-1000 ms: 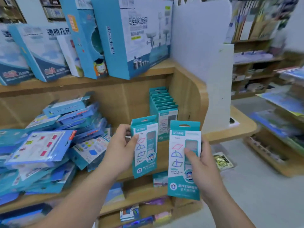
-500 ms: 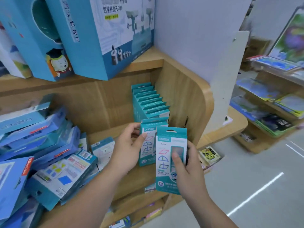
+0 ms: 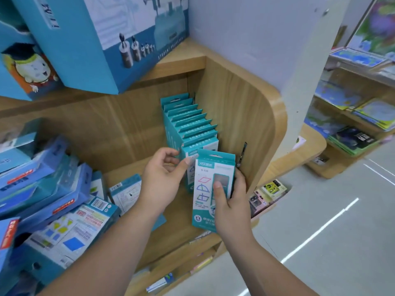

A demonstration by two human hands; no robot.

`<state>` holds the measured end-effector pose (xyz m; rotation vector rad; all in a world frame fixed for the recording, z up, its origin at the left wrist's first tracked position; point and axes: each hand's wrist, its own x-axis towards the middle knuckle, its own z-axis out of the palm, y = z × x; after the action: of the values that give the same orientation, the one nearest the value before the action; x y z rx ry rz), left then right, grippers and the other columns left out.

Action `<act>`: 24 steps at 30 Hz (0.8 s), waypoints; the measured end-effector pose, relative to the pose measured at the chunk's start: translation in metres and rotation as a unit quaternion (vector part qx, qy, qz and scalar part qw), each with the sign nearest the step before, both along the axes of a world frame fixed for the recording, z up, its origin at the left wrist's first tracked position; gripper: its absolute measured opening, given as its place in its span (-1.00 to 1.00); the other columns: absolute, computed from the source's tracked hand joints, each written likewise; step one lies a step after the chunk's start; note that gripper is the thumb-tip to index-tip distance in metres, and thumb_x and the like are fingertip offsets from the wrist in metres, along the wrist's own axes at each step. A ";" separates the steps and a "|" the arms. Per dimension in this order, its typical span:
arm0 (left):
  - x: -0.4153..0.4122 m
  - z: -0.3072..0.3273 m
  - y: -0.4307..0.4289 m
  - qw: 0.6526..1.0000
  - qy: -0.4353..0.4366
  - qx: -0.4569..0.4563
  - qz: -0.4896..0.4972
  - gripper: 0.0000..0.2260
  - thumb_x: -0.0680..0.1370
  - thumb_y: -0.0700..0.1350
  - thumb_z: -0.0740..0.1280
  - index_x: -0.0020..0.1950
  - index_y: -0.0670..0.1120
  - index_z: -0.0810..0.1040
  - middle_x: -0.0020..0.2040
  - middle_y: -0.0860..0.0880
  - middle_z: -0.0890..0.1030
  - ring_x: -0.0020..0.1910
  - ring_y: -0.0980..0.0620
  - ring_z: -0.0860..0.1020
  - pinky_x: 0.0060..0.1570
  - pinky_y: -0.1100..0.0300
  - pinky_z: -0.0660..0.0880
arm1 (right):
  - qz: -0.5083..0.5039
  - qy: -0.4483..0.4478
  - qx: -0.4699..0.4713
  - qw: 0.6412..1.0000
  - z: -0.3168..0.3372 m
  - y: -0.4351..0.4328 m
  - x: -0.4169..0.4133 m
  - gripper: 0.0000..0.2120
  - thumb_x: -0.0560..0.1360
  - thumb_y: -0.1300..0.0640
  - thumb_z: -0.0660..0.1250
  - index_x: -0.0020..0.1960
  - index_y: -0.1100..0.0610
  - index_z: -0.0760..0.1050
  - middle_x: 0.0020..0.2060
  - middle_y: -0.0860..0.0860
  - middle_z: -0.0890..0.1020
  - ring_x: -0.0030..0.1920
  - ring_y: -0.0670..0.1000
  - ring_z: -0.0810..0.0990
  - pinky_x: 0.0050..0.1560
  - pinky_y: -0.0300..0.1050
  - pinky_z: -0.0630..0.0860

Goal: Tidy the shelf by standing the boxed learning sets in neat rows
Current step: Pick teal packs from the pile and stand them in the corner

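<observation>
Location: retail shop, stationery/edu. goods. Indicators: wooden display shelf (image 3: 235, 99) w/ multiple identical teal boxes (image 3: 192, 124) (hang-tabs on top), barcode (image 3: 98, 203) on packaging, further stocked racks (image 3: 352, 116) across aisle.

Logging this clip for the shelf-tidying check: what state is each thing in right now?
Row of teal boxes: standing upright, one behind another.
Front box: upright at the row's front, pinched by the left hand.
Loose teal box: held upright before the row, gripped by the right hand.
Blue boxes: lying in an untidy heap at left.
</observation>
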<state>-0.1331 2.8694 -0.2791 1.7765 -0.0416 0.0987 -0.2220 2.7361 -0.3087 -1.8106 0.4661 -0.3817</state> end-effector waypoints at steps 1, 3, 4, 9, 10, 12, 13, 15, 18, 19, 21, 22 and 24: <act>-0.002 -0.003 0.001 1.000 0.012 -0.010 0.002 -0.82 0.50 -0.01 0.48 0.03 0.06 0.54 -0.12 0.02 0.65 -0.14 -0.06 0.65 -0.05 -0.15 0.62 | 0.002 0.005 0.000 1.000 -0.001 0.001 0.002 -0.62 0.57 -0.27 0.20 0.35 -0.35 0.22 0.21 -0.22 0.54 0.20 -0.11 0.59 0.10 0.03 0.64; -0.009 -0.009 0.004 0.999 0.027 -0.028 0.001 -0.86 0.52 -0.07 0.45 0.05 0.02 0.56 -0.16 0.08 0.65 -0.19 0.03 0.65 -0.01 -0.16 0.61 | 0.011 0.010 -0.007 1.000 0.000 0.003 0.005 -0.58 0.56 -0.30 0.17 0.38 -0.39 0.18 0.22 -0.29 0.53 0.20 -0.13 0.59 0.10 0.04 0.64; -0.012 -0.012 0.005 0.999 0.031 -0.034 -0.002 -0.85 0.52 -0.09 0.46 0.05 0.01 0.56 -0.15 0.08 0.64 -0.21 0.06 0.63 -0.01 -0.15 0.62 | 0.018 0.009 -0.009 1.000 0.001 0.003 0.007 -0.58 0.56 -0.30 0.17 0.39 -0.40 0.18 0.22 -0.31 0.52 0.20 -0.15 0.58 0.12 0.03 0.64; -0.027 -0.021 0.005 1.000 0.026 0.011 -0.009 -0.73 0.40 -0.16 0.57 0.00 0.05 0.58 -0.14 0.05 0.65 -0.33 0.12 0.58 -0.21 0.20 0.56 | 0.049 -0.025 -0.017 0.998 0.006 -0.003 0.014 -0.57 0.64 -0.08 0.21 0.47 -0.29 0.23 0.25 -0.28 0.54 0.24 -0.19 0.54 0.22 0.02 0.57; -0.027 -0.023 0.004 0.999 0.022 0.027 -0.014 -0.74 0.39 -0.18 0.58 -0.03 0.04 0.59 -0.17 0.04 0.66 -0.34 0.10 0.58 -0.23 0.19 0.57 | 0.059 -0.025 -0.023 0.998 0.006 -0.004 0.016 -0.56 0.64 -0.07 0.21 0.49 -0.26 0.22 0.26 -0.27 0.54 0.25 -0.19 0.53 0.23 0.02 0.56; -0.029 -0.025 0.001 0.998 0.013 0.056 -0.017 -0.79 0.40 -0.19 0.57 -0.09 0.03 0.60 -0.21 0.03 0.67 -0.33 0.05 0.60 -0.24 0.14 0.59 | 0.082 -0.017 -0.039 0.996 0.005 -0.006 0.019 -0.53 0.64 -0.08 0.17 0.53 -0.23 0.17 0.31 -0.24 0.52 0.27 -0.17 0.52 0.26 0.03 0.53; -0.028 -0.025 -0.001 0.998 0.007 0.065 -0.011 -0.80 0.41 -0.19 0.56 -0.10 0.02 0.60 -0.21 0.04 0.67 -0.34 0.06 0.60 -0.25 0.14 0.59 | 0.091 -0.012 -0.047 0.995 0.004 -0.007 0.020 -0.52 0.65 -0.08 0.15 0.54 -0.21 0.15 0.34 -0.22 0.50 0.29 -0.15 0.51 0.28 0.04 0.51; -0.027 -0.025 -0.005 0.997 -0.004 0.072 0.003 -0.82 0.43 -0.20 0.55 -0.10 0.01 0.60 -0.21 0.07 0.67 -0.36 0.12 0.58 -0.26 0.17 0.57 | 0.108 -0.005 -0.054 0.993 0.002 -0.010 0.022 -0.49 0.66 -0.02 0.15 0.57 -0.16 0.11 0.39 -0.16 0.47 0.34 -0.12 0.47 0.34 0.04 0.46; -0.027 -0.026 -0.009 0.997 -0.013 0.077 0.022 -0.79 0.46 -0.18 0.51 -0.01 0.04 0.56 -0.11 0.20 0.66 -0.34 0.18 0.61 -0.26 0.22 0.55 | 0.145 0.017 -0.055 0.988 -0.001 -0.015 0.018 -0.42 0.65 0.00 0.17 0.60 -0.15 0.02 0.45 -0.14 0.42 0.41 -0.09 0.42 0.41 0.07 0.40; -0.028 -0.027 -0.009 0.996 -0.017 0.088 0.025 -0.75 0.47 -0.15 0.51 0.05 0.06 0.53 -0.03 0.20 0.64 -0.32 0.18 0.62 -0.24 0.20 0.56 | 0.157 0.024 -0.059 0.986 -0.002 -0.017 0.015 -0.40 0.65 -0.02 0.17 0.60 -0.14 0.00 0.46 -0.14 0.41 0.43 -0.09 0.40 0.41 0.07 0.40; -0.029 -0.029 -0.009 0.992 -0.031 0.117 0.018 -0.64 0.49 -0.10 0.48 0.22 0.11 0.45 0.18 0.18 0.54 -0.28 0.17 0.63 -0.20 0.24 0.55 | 0.174 0.035 -0.062 0.982 -0.005 -0.022 0.007 -0.39 0.65 -0.05 0.17 0.62 -0.11 -0.01 0.47 -0.17 0.39 0.44 -0.14 0.37 0.44 0.04 0.37; -0.028 -0.028 -0.010 0.991 -0.036 0.130 0.012 -0.58 0.50 -0.09 0.47 0.30 0.11 0.42 0.25 0.17 0.48 -0.26 0.18 0.63 -0.20 0.29 0.52 | 0.180 0.041 -0.059 0.981 -0.006 -0.024 0.002 -0.39 0.65 -0.07 0.16 0.62 -0.10 0.00 0.47 -0.19 0.38 0.45 -0.17 0.34 0.46 0.01 0.35; -0.027 -0.027 -0.012 0.989 -0.037 0.142 0.003 -0.49 0.52 -0.08 0.46 0.41 0.09 0.35 0.32 0.17 0.43 -0.24 0.19 0.62 -0.21 0.35 0.49 | 0.186 0.038 -0.065 0.980 -0.005 -0.028 -0.007 -0.39 0.61 -0.14 0.14 0.61 -0.10 0.06 0.47 -0.22 0.38 0.46 -0.23 0.31 0.48 -0.03 0.33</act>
<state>-0.1602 2.8573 -0.3060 2.0577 -0.1090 0.1706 -0.2289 2.7083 -0.3137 -1.9947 0.1491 -0.0865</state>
